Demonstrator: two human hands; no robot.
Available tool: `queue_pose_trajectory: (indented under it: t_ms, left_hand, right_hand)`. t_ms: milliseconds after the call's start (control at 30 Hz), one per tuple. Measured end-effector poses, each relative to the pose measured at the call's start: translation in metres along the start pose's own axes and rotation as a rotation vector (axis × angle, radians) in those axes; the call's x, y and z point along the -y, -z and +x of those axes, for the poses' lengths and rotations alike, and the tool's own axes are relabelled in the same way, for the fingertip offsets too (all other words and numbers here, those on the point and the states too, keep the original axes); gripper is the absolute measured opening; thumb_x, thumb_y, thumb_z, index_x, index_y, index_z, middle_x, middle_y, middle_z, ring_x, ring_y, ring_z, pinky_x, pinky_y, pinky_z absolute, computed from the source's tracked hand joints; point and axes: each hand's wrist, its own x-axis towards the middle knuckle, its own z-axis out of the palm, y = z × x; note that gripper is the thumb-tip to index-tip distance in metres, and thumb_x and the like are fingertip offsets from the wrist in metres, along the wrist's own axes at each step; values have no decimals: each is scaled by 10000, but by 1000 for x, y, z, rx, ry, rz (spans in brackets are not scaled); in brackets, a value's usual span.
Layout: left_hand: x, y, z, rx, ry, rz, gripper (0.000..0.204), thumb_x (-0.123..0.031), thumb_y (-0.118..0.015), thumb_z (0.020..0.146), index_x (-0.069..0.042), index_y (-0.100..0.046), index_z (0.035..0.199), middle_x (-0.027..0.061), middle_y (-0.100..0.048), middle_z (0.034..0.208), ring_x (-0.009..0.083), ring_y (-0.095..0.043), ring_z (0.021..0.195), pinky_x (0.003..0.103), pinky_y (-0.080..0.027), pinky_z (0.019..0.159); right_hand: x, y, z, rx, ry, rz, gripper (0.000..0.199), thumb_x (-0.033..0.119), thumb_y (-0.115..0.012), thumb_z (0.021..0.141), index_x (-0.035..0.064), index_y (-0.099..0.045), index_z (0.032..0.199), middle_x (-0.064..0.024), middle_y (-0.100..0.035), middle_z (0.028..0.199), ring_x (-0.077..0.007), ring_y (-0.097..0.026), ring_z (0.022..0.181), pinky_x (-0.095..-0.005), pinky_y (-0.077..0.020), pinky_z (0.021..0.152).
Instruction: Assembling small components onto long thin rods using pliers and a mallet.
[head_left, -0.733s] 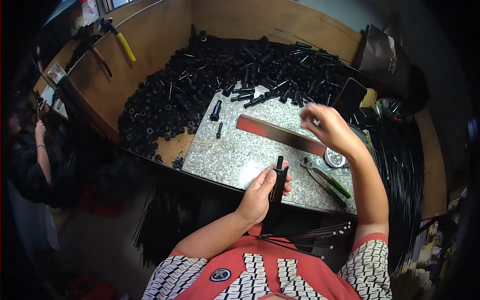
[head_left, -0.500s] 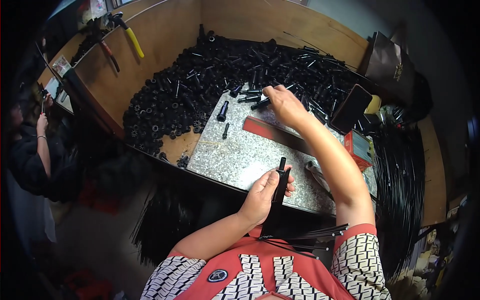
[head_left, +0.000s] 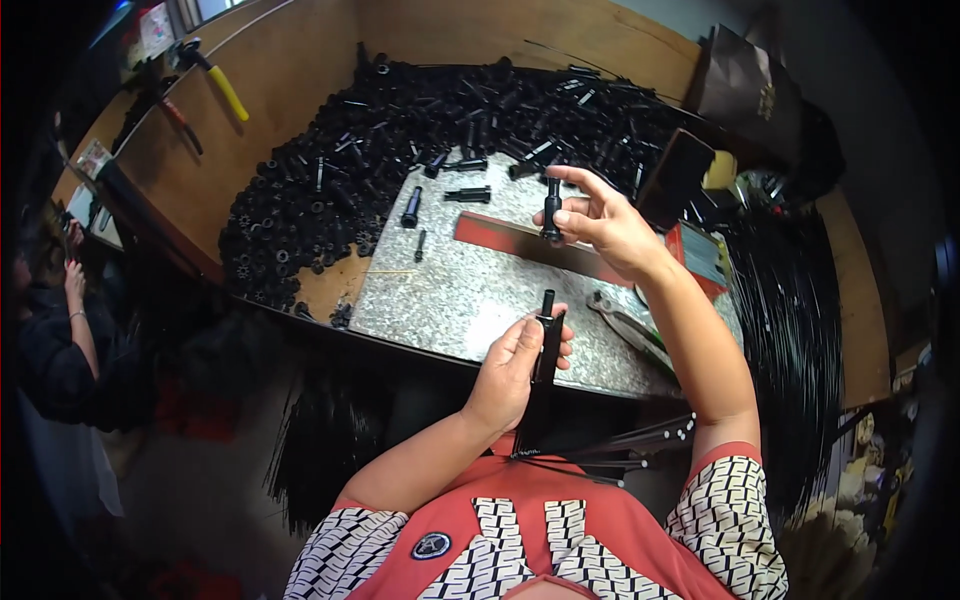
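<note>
Between the thumb and fingers of my right hand (head_left: 612, 232) a black flanged plastic tube (head_left: 552, 208) stands roughly upright above the worktop. My left hand (head_left: 508, 375) is wrapped round a black umbrella frame (head_left: 546, 350), whose narrow shaft end points up. The frame's thin ribs with pale tips (head_left: 640, 463) fan out to the right in front of my shirt. Close beyond my hands, more black tubes (head_left: 468, 195) lie loose on the grey speckled worktop (head_left: 420, 310), with a small black pin-like piece (head_left: 420, 245) beside them.
A large heap of black plastic parts (head_left: 330, 180) fills the back, against wooden boards. On the worktop are a red-edged bar (head_left: 490, 235), pliers (head_left: 630, 325), a phone (head_left: 676, 180) and a red box (head_left: 697, 260). Bundled black rods (head_left: 790, 320) hang at right. Another person (head_left: 65, 330) is at far left.
My right hand has come back from the heap's edge toward me, with a black flanged tube now raised in it. My left hand keeps its grip on the frame. The view has shifted slightly.
</note>
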Motion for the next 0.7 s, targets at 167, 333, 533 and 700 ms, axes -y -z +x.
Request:
queue_pose_trajectory:
  t_ms: [167,333,533,700]
  left_hand:
    - [3,-11,2,26,28,43,458,-333,-373,1019,21,-450,1299,90,-594,1024,138,-584,895,277,-494,808]
    - [9,-17,1,38,21,86,436,-322,-371,1022,20,-465,1275,94,-594,1024,144,-586,889,286,-497,805]
    - [7,-20,-1,-10,-5,96,381,-314,-366,1026,21,-533,1100,89,-601,992,124,-574,829,278,-492,780]
    - [6,-18,-3,3,-37,157,385,-320,-357,1028,15,-532,1102,82,-596,985,121,-565,823,280,-490,780]
  right_hand:
    - [0,3,-49,128,18,139,552,44,-635,859,42,-383,1350,-130,-604,1103,-220,-628,984,-340,-510,861]
    - [3,-6,-70,143,18,133,512,49,-627,868,33,-390,1322,-124,-593,1102,-198,-613,993,-312,-496,851]
    - [3,-17,-77,88,92,-124,474,42,-627,872,39,-407,1291,-62,-561,1001,-116,-554,916,-267,-480,813]
    - [9,-25,-80,18,166,-388,454,50,-636,875,33,-413,1270,-18,-523,935,-81,-534,857,-240,-475,769]
